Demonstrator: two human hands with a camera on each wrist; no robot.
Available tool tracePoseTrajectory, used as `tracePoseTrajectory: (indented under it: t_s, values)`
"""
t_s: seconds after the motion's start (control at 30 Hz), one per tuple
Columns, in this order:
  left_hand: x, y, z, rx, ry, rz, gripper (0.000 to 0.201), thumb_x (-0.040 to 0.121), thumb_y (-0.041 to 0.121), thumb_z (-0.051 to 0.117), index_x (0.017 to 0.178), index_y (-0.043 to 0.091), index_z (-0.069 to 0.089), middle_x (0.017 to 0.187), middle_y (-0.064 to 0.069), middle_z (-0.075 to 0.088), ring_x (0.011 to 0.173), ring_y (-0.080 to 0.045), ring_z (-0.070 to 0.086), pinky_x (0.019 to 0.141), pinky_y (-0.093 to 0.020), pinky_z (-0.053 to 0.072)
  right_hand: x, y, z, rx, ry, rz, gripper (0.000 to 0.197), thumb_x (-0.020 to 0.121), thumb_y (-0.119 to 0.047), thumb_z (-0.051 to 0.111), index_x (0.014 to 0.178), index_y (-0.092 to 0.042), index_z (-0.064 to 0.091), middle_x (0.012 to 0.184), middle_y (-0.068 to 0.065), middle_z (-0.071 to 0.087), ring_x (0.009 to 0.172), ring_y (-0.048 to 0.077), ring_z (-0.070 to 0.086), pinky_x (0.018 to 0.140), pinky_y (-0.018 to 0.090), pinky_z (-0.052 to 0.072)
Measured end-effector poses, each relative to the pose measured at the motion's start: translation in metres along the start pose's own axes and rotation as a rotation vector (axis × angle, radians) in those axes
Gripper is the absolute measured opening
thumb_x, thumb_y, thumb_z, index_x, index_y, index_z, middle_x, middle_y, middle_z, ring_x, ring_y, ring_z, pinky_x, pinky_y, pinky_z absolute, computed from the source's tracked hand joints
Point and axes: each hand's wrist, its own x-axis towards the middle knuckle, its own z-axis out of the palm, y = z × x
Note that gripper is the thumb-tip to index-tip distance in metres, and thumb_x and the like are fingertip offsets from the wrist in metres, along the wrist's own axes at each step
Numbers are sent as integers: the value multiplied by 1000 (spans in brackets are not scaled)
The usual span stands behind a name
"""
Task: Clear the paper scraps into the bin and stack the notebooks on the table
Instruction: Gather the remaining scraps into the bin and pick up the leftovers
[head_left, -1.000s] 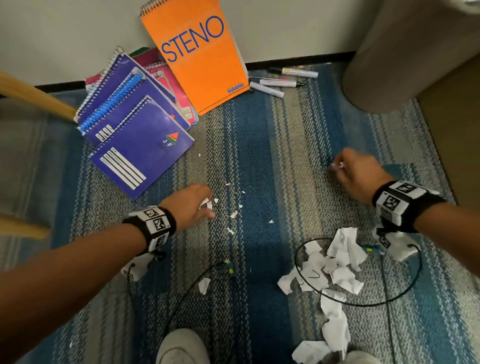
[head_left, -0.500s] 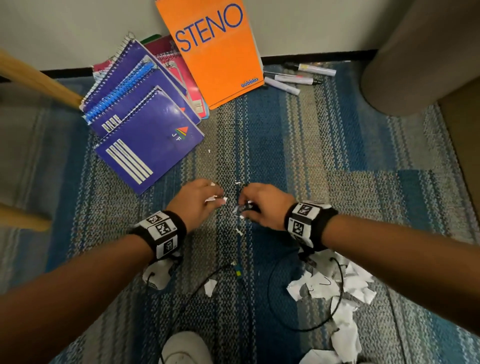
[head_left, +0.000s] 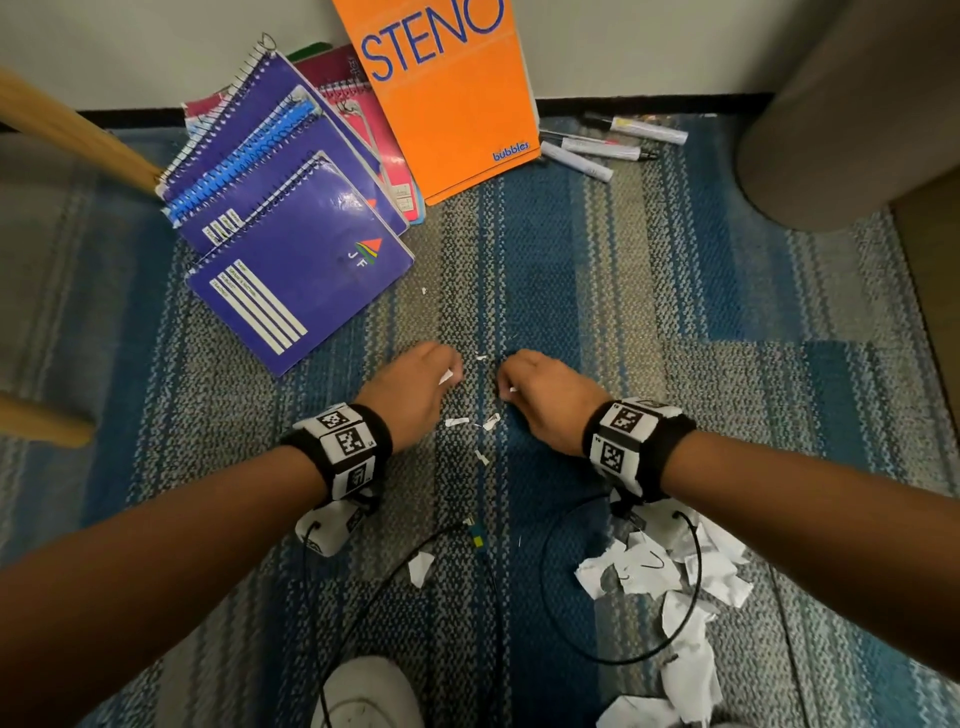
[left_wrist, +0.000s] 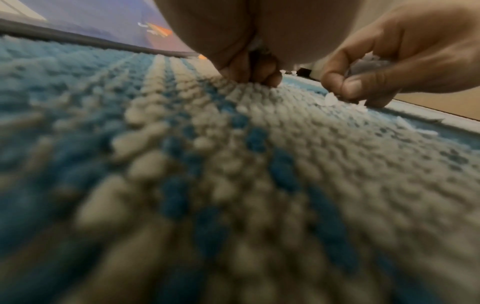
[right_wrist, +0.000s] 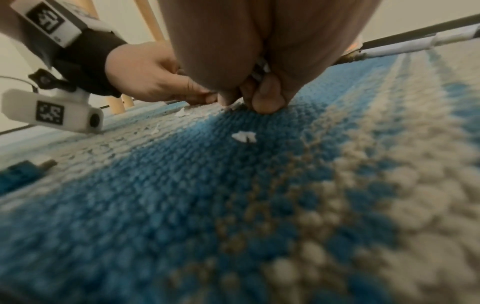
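Both hands are down on the striped rug, fingers curled, side by side. My left hand (head_left: 415, 387) pinches small white paper scraps (head_left: 447, 376) against its fingertips. My right hand (head_left: 540, 395) also holds a tiny white scrap (head_left: 511, 389) in curled fingers. A few tiny scraps (head_left: 457, 422) lie on the rug between and just below the hands. A larger pile of torn paper (head_left: 660, 571) lies at the lower right. Purple spiral notebooks (head_left: 296, 260) fan out at upper left, and an orange STENO pad (head_left: 447, 93) leans on the wall.
Several markers (head_left: 597, 150) lie by the skirting. A grey cylindrical bin (head_left: 852, 119) stands at the upper right. Wooden legs (head_left: 67, 130) cross the left side. Black cables (head_left: 623, 660) loop over the rug near a white shoe (head_left: 369, 691).
My right hand swept from the right side of the rug to the middle, ending beside the left hand. The left hand stayed over the small scraps and picked some up.
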Motion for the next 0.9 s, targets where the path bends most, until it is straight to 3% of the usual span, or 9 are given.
tracePoseTrajectory:
  t_s: [0.1, 0.27, 0.37, 0.47, 0.63, 0.73, 0.8, 0.83, 0.9]
  values:
    - [-6, -4, -8, -7, -48, 65, 11, 89, 19, 51, 89, 17, 62, 89, -3, 60, 82, -24, 59, 77, -36, 49, -3, 6, 0, 93, 16, -7, 5, 95, -12, 49, 98, -13, 53, 99, 6, 55, 90, 24, 53, 83, 41, 45]
    - [-17, -9, -8, 26, -81, 157, 41, 85, 51, 53, 88, 16, 74, 82, 0, 66, 75, -19, 63, 71, -27, 47, -1, 2, 6, 14, -67, -49, 29, 88, -36, 67, 110, -18, 61, 106, 1, 60, 98, 20, 57, 87, 34, 46]
    - [-20, -8, -4, 24, -84, 150, 50, 83, 60, 51, 87, 16, 74, 83, 0, 66, 74, -18, 64, 69, -27, 51, -1, 0, 12, 17, -3, -69, 13, 87, -26, 68, 99, -20, 66, 98, -2, 61, 92, 21, 60, 79, 39, 51]
    - [-17, -5, -3, 76, -93, 192, 38, 86, 47, 54, 84, 14, 72, 81, -2, 65, 73, -22, 64, 67, -28, 53, 0, -1, 15, 17, 23, -69, 11, 84, -11, 61, 89, -21, 64, 93, -2, 61, 86, 23, 61, 73, 41, 52]
    - [-8, 9, 1, 147, -90, 99, 4, 89, 9, 59, 93, 8, 60, 89, -9, 58, 79, -27, 58, 73, -39, 51, 3, 8, -12, 145, 167, 69, 9, 91, -12, 56, 92, -20, 53, 92, 0, 53, 83, 18, 50, 77, 35, 44]
    - [3, 15, -4, 0, 28, -37, 9, 96, 16, 52, 98, 8, 57, 88, -4, 57, 78, -19, 50, 72, -28, 38, 2, 20, -32, 215, 262, 267, 6, 89, -19, 64, 91, -16, 59, 83, 1, 62, 71, 14, 52, 62, 25, 35]
    - [13, 19, -8, -15, 87, -45, 12, 95, 17, 53, 98, 8, 60, 84, -3, 60, 75, -20, 53, 69, -27, 36, 3, 25, -38, 228, 252, 293, 7, 87, -20, 68, 89, -16, 62, 76, -6, 59, 64, 5, 49, 53, 13, 32]
    - [17, 21, -10, -14, 94, -35, 14, 94, 18, 53, 98, 9, 63, 86, -5, 64, 77, -23, 58, 71, -28, 40, 4, 25, -38, 216, 239, 287, 7, 88, -20, 68, 90, -18, 63, 74, -10, 57, 63, 2, 48, 54, 9, 32]
    - [26, 20, -11, 25, 81, -7, 21, 90, 20, 51, 98, 10, 68, 90, -9, 70, 83, -28, 64, 77, -30, 46, 4, 24, -36, 204, 197, 248, 11, 90, -20, 67, 101, -20, 65, 80, -8, 61, 69, 6, 53, 66, 16, 40]
